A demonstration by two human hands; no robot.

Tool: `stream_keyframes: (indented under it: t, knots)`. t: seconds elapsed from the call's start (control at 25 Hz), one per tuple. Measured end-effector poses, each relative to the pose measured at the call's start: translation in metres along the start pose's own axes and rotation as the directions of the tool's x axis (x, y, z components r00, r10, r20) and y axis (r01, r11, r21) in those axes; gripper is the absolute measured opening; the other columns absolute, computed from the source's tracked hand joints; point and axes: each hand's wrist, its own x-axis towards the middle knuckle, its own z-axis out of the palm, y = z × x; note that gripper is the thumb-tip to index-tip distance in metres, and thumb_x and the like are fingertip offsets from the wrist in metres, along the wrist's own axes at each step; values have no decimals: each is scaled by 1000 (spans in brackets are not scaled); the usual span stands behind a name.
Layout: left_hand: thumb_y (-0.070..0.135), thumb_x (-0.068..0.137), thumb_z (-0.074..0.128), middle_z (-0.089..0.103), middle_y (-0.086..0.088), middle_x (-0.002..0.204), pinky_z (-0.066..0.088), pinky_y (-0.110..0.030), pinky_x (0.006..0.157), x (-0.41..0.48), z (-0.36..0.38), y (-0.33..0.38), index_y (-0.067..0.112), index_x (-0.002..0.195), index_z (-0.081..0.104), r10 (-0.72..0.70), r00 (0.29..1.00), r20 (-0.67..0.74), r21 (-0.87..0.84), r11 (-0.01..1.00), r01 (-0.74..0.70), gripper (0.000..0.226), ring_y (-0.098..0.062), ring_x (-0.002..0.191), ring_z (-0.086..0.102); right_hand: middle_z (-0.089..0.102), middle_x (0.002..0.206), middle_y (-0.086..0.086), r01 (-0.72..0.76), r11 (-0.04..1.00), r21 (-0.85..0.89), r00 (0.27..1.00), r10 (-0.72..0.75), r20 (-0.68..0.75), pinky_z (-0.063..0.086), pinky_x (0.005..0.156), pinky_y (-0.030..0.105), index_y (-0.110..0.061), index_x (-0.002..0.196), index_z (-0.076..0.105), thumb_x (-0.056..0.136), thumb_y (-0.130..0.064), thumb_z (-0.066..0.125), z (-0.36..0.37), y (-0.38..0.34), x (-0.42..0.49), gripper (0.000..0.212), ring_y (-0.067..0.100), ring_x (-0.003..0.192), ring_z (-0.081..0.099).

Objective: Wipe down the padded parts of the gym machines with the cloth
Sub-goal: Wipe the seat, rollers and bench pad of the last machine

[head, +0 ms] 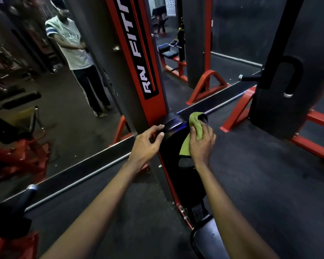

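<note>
Our left hand (146,144) pinches the edge of the black pad (173,124), likely steadying it; right hand (202,141) clutches the green cloth (195,126), pressed on the pad's top beside the red post (138,71)

Premises: commercial gym. A red-and-grey steel upright (138,58) carries white lettering, partly readable as "FIT". Red machine frames (206,86) stand on dark rubber flooring (260,174). A wall mirror (54,109) rises from floor level. A black padded bench (167,53) shows at the rear.
</note>
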Motion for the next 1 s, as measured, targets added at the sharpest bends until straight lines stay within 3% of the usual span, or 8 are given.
stream_keyframes:
  t: [0.08, 0.24, 0.36, 0.48, 0.56, 0.8, 0.92, 1.0]
  knots:
    - [39, 96, 64, 65, 24, 123, 48, -20, 95, 3, -4, 3, 34, 125, 65, 7, 999, 36, 85, 996, -10, 30, -1, 107, 64, 65, 126, 3, -7, 1000, 5, 1000, 7, 4, 29, 100, 15, -22, 123, 67, 89, -40, 55, 1, -7, 5, 40, 31, 116, 58]
    - [44, 94, 66, 63, 28, 121, 46, -19, 80, 6, -9, 4, 38, 125, 63, 12, 998, 63, 156, 988, -22, 32, -27, 91, 66, 61, 131, 0, 204, 971, -122, 978, -196, 77, 38, 102, 36, -30, 116, 69, 85, -36, 63, 1, -39, 18, 32, 25, 120, 50]
    - [42, 95, 65, 62, 26, 123, 45, -15, 81, 3, -6, 3, 37, 126, 63, 16, 999, 41, 128, 992, -21, 32, -14, 96, 65, 62, 131, 2, 174, 984, -40, 983, -171, 71, 39, 104, 34, -23, 123, 67, 87, -36, 59, -2, -16, 14, 39, 27, 118, 54]
    - [41, 97, 63, 60, 26, 126, 40, -4, 84, 3, -6, 2, 40, 131, 59, 21, 999, 48, 147, 989, -28, 35, 16, 104, 55, 65, 124, 10, -120, 986, 119, 992, 115, 49, 42, 101, 35, -14, 132, 64, 93, -48, 49, -5, 23, -8, 54, 33, 117, 59]
    - [40, 97, 64, 60, 24, 129, 39, -3, 88, 3, -5, 1, 39, 134, 60, 40, 998, 43, 146, 988, -46, 38, 19, 109, 52, 65, 122, 11, -233, 963, 138, 972, 226, 66, 45, 99, 37, -13, 132, 64, 92, -52, 46, -5, 32, -19, 58, 34, 117, 60]
    - [31, 97, 67, 63, 21, 130, 40, -10, 100, 6, -1, -7, 31, 134, 65, 80, 997, 12, 88, 993, -81, 37, 9, 122, 54, 66, 128, 2, 123, 992, 34, 992, -124, 22, 41, 101, 35, -22, 117, 69, 85, -23, 65, -3, -23, 16, 32, 25, 113, 56]
    - [19, 100, 61, 62, 20, 134, 40, -16, 107, 9, -6, -13, 29, 135, 64, 97, 994, 58, 81, 991, -102, 37, 7, 126, 53, 59, 135, 8, 52, 999, 13, 998, -53, 25, 40, 104, 36, -21, 128, 64, 92, -34, 60, 0, -1, -2, 39, 30, 118, 53]
    - [12, 98, 61, 63, 17, 134, 41, -23, 112, 14, -11, -14, 29, 134, 65, 82, 992, 97, 69, 994, -89, 40, 4, 128, 53, 58, 135, 12, -60, 998, 17, 998, 60, 1, 43, 105, 48, -16, 132, 61, 97, -41, 55, 0, 21, -23, 44, 34, 121, 52]
